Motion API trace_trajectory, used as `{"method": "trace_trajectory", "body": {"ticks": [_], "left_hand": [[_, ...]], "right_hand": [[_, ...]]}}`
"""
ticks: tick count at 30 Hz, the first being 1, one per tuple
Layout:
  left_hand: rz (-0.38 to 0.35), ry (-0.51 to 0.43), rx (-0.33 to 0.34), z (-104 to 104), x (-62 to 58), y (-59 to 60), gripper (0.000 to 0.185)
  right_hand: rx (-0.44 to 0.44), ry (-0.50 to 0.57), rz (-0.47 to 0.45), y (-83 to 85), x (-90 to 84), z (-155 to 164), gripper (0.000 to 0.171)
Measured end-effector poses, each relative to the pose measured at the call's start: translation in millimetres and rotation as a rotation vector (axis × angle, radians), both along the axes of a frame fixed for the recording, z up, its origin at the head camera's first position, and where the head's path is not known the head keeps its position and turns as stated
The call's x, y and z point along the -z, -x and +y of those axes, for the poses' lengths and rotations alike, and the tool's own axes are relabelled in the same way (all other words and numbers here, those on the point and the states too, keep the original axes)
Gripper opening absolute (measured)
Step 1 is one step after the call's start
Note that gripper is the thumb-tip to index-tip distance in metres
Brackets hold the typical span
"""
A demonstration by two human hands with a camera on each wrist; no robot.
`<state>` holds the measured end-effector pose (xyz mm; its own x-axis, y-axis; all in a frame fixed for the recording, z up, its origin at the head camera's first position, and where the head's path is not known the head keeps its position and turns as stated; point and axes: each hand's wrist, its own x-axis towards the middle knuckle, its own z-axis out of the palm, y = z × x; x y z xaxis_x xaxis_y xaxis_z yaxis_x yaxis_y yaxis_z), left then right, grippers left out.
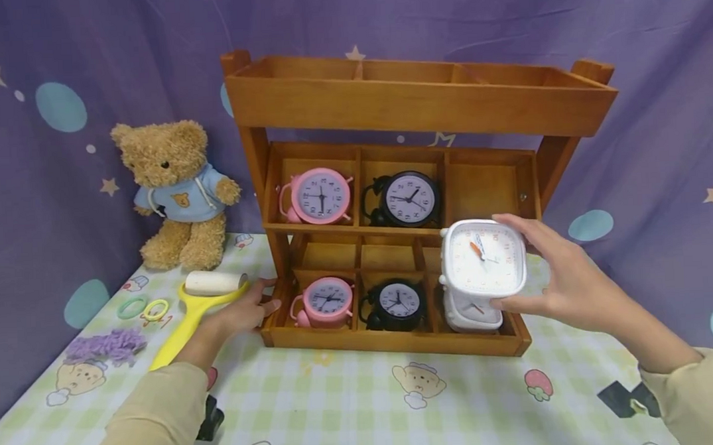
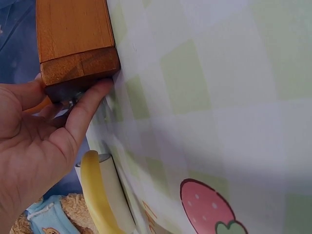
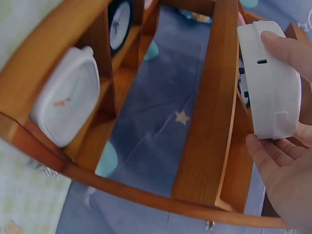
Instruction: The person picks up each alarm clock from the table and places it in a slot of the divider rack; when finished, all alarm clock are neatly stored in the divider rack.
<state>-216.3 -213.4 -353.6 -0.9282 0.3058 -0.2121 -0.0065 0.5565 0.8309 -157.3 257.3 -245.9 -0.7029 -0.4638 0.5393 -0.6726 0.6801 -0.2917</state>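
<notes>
My right hand (image 1: 565, 286) holds a white square alarm clock (image 1: 483, 257) by its edges, thumb on one side and fingers on the other. The clock is in front of the wooden shelf (image 1: 398, 350), near the right compartments. Behind and below it, another white clock (image 1: 471, 314) sits in the bottom right compartment, partly hidden. My left hand (image 1: 241, 314) grips the shelf's lower left end, thumb and fingers on either side of the wood (image 2: 80, 68). Pink clocks (image 1: 321, 196) fill both left compartments, and black clocks (image 1: 411, 199) both middle ones.
A teddy bear (image 1: 178, 190) in a blue hoodie sits left of the shelf. Near my left arm lie a yellow-handled lint roller (image 1: 216, 283), two hair ties (image 1: 155, 310) and a purple fluffy thing (image 1: 107, 346). Dark objects (image 1: 627, 398) lie by both sleeves. A purple curtain hangs behind.
</notes>
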Motion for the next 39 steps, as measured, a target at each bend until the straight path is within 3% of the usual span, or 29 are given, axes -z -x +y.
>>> {"method": "trace_trajectory", "body": {"ticks": [9, 20, 34, 39], "left_hand": [[0.01, 0.008, 0.008, 0.5, 1.0, -0.3, 0.056], [0.033, 0.006, 0.018, 0.6, 2.9, -0.4, 0.054], [0.014, 0.004, 0.0, 0.3, 0.5, 1.1, 0.055], [0.008, -0.003, 0.0, 0.1, 0.1, 0.8, 0.055]], "right_hand": [[0.077, 0.025, -0.061, 22.0, -20.9, 5.8, 0.11], [0.134, -0.008, -0.044, 51.2, -33.5, 12.4, 0.111], [0.177, -0.011, -0.16, 70.3, -47.9, 13.6, 0.107], [0.176, -0.068, -0.187, 75.3, -49.4, 13.4, 0.109]]}}
